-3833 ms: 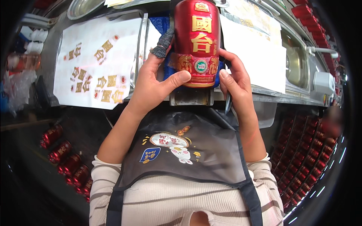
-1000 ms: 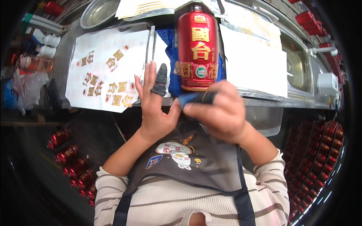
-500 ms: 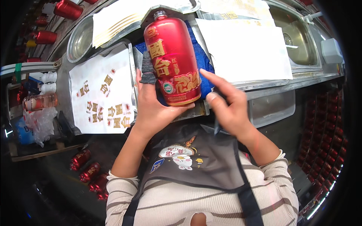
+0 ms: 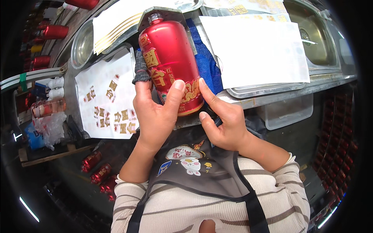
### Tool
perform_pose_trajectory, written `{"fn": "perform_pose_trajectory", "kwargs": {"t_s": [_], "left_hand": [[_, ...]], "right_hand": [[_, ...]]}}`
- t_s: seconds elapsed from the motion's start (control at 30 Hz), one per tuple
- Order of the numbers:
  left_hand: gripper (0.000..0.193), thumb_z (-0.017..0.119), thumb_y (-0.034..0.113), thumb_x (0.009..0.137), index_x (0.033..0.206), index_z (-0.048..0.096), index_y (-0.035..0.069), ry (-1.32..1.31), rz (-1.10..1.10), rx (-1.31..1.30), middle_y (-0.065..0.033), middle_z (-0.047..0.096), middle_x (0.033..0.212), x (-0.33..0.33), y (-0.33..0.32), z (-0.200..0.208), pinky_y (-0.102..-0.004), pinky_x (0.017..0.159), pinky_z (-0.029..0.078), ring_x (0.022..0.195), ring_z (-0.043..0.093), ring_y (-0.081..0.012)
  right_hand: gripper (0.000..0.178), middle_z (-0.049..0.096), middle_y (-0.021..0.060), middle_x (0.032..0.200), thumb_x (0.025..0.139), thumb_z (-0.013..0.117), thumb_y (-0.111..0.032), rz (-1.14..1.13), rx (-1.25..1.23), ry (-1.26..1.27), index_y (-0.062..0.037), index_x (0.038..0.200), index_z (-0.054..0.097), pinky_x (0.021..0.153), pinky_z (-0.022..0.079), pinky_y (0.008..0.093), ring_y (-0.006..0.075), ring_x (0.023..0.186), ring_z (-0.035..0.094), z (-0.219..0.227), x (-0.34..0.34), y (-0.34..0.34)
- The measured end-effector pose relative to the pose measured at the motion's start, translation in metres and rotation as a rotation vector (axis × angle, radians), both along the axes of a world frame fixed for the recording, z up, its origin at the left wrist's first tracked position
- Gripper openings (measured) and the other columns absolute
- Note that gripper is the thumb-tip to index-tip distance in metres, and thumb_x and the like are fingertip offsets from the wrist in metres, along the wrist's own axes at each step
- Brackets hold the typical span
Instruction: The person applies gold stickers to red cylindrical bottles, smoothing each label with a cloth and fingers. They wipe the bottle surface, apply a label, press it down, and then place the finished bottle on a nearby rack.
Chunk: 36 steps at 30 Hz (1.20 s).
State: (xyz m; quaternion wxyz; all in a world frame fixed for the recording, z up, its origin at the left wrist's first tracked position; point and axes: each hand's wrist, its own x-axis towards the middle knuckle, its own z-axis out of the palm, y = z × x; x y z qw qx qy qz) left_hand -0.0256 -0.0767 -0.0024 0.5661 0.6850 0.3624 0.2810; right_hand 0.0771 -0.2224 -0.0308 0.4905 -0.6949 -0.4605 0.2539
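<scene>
A glossy red bottle (image 4: 169,46) with raised gold decoration leans in my left hand (image 4: 153,116), its glass neck pointing away from me. The left thumb presses on its lower front, and a grey knitted cover (image 4: 140,70) wraps the fingers at its left side. At the bottle's lower right edge rests the index fingertip of my right hand (image 4: 227,122). That thumb is bent apart from the index, while the other fingers curl under. A thin dark thing shows by the right palm, mostly hidden. Blue cloth (image 4: 206,68) lies beneath and beside the bottle.
To the left lies a white sheet (image 4: 87,112) with several gold stickers. White sheets (image 4: 256,50) lie on a metal tray at the right, before a metal sink (image 4: 316,35). A clear plastic bin (image 4: 287,112) sits below the counter. More red bottles (image 4: 91,161) stand at lower left.
My left thumb has come from beneath the bottle onto its lower front. The right hand has moved left and down, its index now against the bottle's edge. The bottle has shifted slightly left.
</scene>
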Motion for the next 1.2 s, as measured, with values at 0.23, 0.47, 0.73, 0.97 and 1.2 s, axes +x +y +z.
{"fn": "perform_pose_trajectory", "kwargs": {"t_s": [0.23, 0.47, 0.73, 0.97, 1.2], "left_hand": [[0.043, 0.075, 0.01, 0.089, 0.123, 0.052, -0.005, -0.037, -0.034, 0.03, -0.0137, 0.067, 0.114, 0.002, -0.002, 0.002, -0.0305, 0.089, 0.053, 0.101, 0.065, -0.0159], [0.047, 0.077, 0.009, 0.087, 0.124, 0.051, -0.004, -0.003, -0.019, 0.004, -0.0141, 0.065, 0.117, 0.005, -0.005, 0.003, -0.0318, 0.092, 0.053, 0.104, 0.064, -0.0165], [0.047, 0.077, 0.009, 0.086, 0.123, 0.051, -0.003, 0.081, -0.031, 0.054, -0.014, 0.065, 0.116, 0.001, -0.003, 0.003, -0.0322, 0.091, 0.053, 0.103, 0.065, -0.0168], [0.046, 0.078, 0.01, 0.085, 0.121, 0.052, -0.004, 0.049, 0.006, 0.024, -0.0138, 0.067, 0.113, 0.003, -0.006, -0.001, -0.0311, 0.088, 0.054, 0.099, 0.066, -0.0164], [0.059, 0.085, 0.021, 0.079, 0.122, 0.053, -0.003, 0.097, -0.003, 0.062, -0.0172, 0.065, 0.119, -0.008, 0.002, -0.013, -0.0339, 0.091, 0.053, 0.106, 0.065, -0.0192]], "right_hand": [[0.061, 0.066, 0.0253, 0.12, 0.086, 0.061, -0.001, -0.02, -0.033, 0.149, 0.0032, 0.146, 0.048, 0.086, 0.05, 0.0288, 0.0222, 0.094, 0.068, 0.0, 0.006, -0.001], [0.041, 0.072, 0.0154, 0.087, 0.09, 0.07, -0.017, -0.242, 0.089, 0.386, 0.0013, 0.126, 0.063, 0.061, 0.048, 0.0268, 0.0087, 0.065, 0.056, -0.014, 0.012, 0.007], [0.034, 0.072, 0.0092, 0.099, 0.088, 0.076, -0.013, -0.242, 0.024, 0.273, 0.0008, 0.118, 0.067, 0.078, 0.051, 0.0253, 0.011, 0.087, 0.065, 0.001, 0.015, 0.013], [0.062, 0.071, 0.0234, 0.1, 0.087, 0.074, -0.014, -0.135, 0.088, 0.179, -0.0056, 0.145, 0.052, 0.062, 0.055, 0.0321, 0.0247, 0.07, 0.071, -0.014, -0.013, -0.005], [0.059, 0.068, 0.0189, 0.123, 0.091, 0.074, -0.018, -0.108, -0.015, 0.53, 0.0002, 0.144, 0.052, 0.089, 0.051, 0.0285, 0.0145, 0.105, 0.063, -0.007, -0.008, 0.0]]}}
